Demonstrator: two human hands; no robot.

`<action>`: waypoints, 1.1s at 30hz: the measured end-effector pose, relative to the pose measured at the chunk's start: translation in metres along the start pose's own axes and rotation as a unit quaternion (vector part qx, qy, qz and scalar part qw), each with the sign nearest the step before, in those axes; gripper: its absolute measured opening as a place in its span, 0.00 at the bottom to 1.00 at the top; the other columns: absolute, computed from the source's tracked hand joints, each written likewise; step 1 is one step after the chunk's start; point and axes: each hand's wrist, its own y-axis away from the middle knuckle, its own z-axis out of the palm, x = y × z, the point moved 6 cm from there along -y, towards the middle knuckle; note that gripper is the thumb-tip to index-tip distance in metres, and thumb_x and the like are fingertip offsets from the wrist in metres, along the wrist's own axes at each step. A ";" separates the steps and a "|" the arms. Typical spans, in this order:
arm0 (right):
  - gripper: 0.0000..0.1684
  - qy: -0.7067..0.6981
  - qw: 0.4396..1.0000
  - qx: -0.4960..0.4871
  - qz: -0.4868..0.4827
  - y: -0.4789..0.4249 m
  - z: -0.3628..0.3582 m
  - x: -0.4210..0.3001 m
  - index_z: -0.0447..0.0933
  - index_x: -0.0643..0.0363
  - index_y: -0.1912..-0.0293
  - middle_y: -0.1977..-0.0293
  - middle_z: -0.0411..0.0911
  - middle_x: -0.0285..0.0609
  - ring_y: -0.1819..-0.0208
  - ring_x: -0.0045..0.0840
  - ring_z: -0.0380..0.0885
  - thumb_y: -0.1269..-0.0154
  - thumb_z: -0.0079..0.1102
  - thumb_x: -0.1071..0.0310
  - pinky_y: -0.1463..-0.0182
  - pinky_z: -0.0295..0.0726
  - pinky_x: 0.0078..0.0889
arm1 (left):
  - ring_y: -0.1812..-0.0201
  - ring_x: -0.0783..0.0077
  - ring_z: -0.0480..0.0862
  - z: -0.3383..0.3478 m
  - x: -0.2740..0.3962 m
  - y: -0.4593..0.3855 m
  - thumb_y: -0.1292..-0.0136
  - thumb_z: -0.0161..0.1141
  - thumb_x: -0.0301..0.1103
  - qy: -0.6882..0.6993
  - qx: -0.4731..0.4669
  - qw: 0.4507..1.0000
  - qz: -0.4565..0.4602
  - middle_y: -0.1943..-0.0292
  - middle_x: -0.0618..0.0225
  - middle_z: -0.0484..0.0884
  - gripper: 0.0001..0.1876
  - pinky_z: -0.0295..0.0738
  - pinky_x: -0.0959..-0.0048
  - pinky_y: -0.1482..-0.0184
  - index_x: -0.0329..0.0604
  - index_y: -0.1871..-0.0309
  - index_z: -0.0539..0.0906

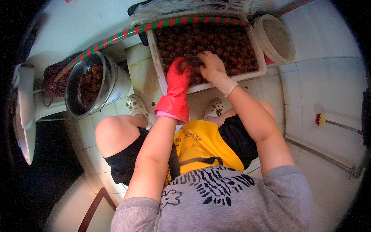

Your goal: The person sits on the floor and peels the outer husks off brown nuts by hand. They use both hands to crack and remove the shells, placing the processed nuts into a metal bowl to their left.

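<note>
My left hand, in a thick red rubber glove with a pink lining, is over the near side of a white tub. Between its thumb and fingers sits a brown round piece, partly hidden. My right hand, in a thin pale glove, is beside it with fingers bent towards the red glove. A dark blurred patch lies between the two hands, and whether the right fingers grip anything there is unclear. Many round, chestnut-like brown pieces fill the tub, wet and glossy.
At the left, a black basin with more brown pieces rests tilted on a white bucket. A dark red net bag lies behind it. A red-and-green striped pole crosses above. Another pale bucket stands right of the tub.
</note>
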 end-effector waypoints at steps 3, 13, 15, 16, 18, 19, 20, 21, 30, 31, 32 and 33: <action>0.25 -0.034 0.994 -0.029 -0.097 0.016 -0.001 -0.045 0.76 0.52 0.46 0.46 0.73 0.48 0.49 0.47 0.73 0.47 0.53 0.75 0.45 0.74 0.44 | 0.47 0.65 0.79 -0.001 -0.002 0.005 0.42 0.60 0.20 0.035 0.003 0.999 -0.037 0.46 0.56 0.78 0.25 0.72 0.70 0.43 0.33 0.40 0.71; 0.23 0.006 0.998 0.052 -0.024 -0.006 0.017 0.020 0.75 0.54 0.47 0.52 0.75 0.48 0.54 0.46 0.76 0.44 0.52 0.75 0.50 0.77 0.46 | 0.51 0.70 0.80 0.006 0.040 0.006 0.38 0.59 0.25 0.134 -0.076 0.987 -0.044 0.49 0.63 0.80 0.21 0.74 0.72 0.45 0.36 0.40 0.74; 0.25 0.044 0.998 0.038 0.008 -0.007 0.020 0.030 0.75 0.53 0.45 0.51 0.75 0.48 0.53 0.46 0.76 0.45 0.54 0.74 0.49 0.77 0.46 | 0.51 0.70 0.80 0.002 0.046 0.008 0.36 0.58 0.27 0.129 -0.073 0.987 -0.069 0.49 0.64 0.80 0.21 0.74 0.72 0.45 0.37 0.39 0.74; 0.26 0.063 0.997 0.031 0.024 -0.007 0.020 0.035 0.74 0.53 0.44 0.51 0.75 0.48 0.52 0.46 0.76 0.45 0.54 0.73 0.48 0.77 0.46 | 0.51 0.70 0.79 0.002 0.043 0.007 0.35 0.58 0.28 0.161 -0.085 0.980 -0.083 0.49 0.64 0.80 0.21 0.74 0.72 0.45 0.37 0.39 0.74; 0.26 -0.017 0.998 0.003 0.054 -0.004 0.022 0.037 0.74 0.53 0.43 0.49 0.74 0.47 0.50 0.46 0.75 0.45 0.56 0.71 0.47 0.77 0.45 | 0.50 0.70 0.79 0.005 0.038 0.006 0.34 0.57 0.29 0.223 -0.110 0.962 -0.114 0.50 0.64 0.79 0.21 0.74 0.72 0.45 0.38 0.38 0.73; 0.27 -0.058 0.996 -0.011 0.069 -0.003 0.023 0.037 0.73 0.53 0.43 0.49 0.74 0.47 0.49 0.46 0.75 0.45 0.56 0.70 0.46 0.76 0.45 | 0.50 0.69 0.79 0.007 0.037 0.006 0.34 0.56 0.30 0.243 -0.087 0.958 -0.126 0.50 0.64 0.79 0.20 0.73 0.72 0.45 0.39 0.38 0.73; 0.26 -0.092 0.995 0.024 0.040 -0.005 0.026 0.037 0.74 0.54 0.44 0.47 0.73 0.47 0.46 0.45 0.73 0.44 0.57 0.67 0.43 0.75 0.43 | 0.50 0.69 0.79 0.010 0.035 0.007 0.33 0.55 0.31 0.263 -0.064 0.953 -0.137 0.50 0.64 0.79 0.20 0.73 0.71 0.45 0.39 0.39 0.73; 0.25 -0.121 0.991 0.050 0.013 -0.003 0.020 0.028 0.74 0.55 0.44 0.48 0.73 0.48 0.47 0.45 0.73 0.44 0.56 0.67 0.43 0.75 0.43 | 0.50 0.68 0.78 0.011 0.033 0.007 0.32 0.54 0.31 0.284 -0.041 0.946 -0.149 0.50 0.64 0.79 0.19 0.73 0.71 0.46 0.40 0.39 0.73; 0.20 -0.134 0.991 0.020 0.010 -0.011 0.006 -0.011 0.79 0.56 0.51 0.52 0.75 0.51 0.50 0.48 0.75 0.44 0.52 0.73 0.48 0.77 0.46 | 0.59 0.71 0.80 0.012 0.014 0.011 0.29 0.51 0.41 0.232 -0.088 0.943 -0.220 0.55 0.66 0.81 0.17 0.74 0.71 0.53 0.38 0.48 0.77; 0.19 -0.120 0.993 0.019 -0.002 -0.018 0.011 -0.002 0.80 0.55 0.52 0.50 0.75 0.49 0.49 0.47 0.76 0.44 0.52 0.74 0.47 0.78 0.47 | 0.60 0.71 0.80 0.014 0.029 0.014 0.29 0.51 0.42 0.200 -0.090 0.952 -0.214 0.56 0.66 0.81 0.17 0.75 0.71 0.54 0.38 0.48 0.77; 0.19 -0.087 0.996 -0.013 0.012 -0.020 0.021 0.010 0.80 0.54 0.52 0.50 0.76 0.49 0.49 0.47 0.76 0.44 0.52 0.74 0.47 0.78 0.47 | 0.61 0.70 0.80 0.017 0.032 0.014 0.29 0.51 0.43 0.196 -0.098 0.952 -0.213 0.57 0.65 0.81 0.17 0.75 0.71 0.55 0.38 0.49 0.77; 0.19 -0.053 0.997 -0.049 0.022 -0.019 0.025 0.012 0.80 0.53 0.52 0.50 0.76 0.48 0.49 0.46 0.76 0.43 0.51 0.74 0.48 0.78 0.46 | 0.62 0.69 0.80 0.016 0.031 0.014 0.29 0.51 0.45 0.192 -0.099 0.953 -0.212 0.58 0.64 0.81 0.18 0.76 0.70 0.57 0.38 0.50 0.77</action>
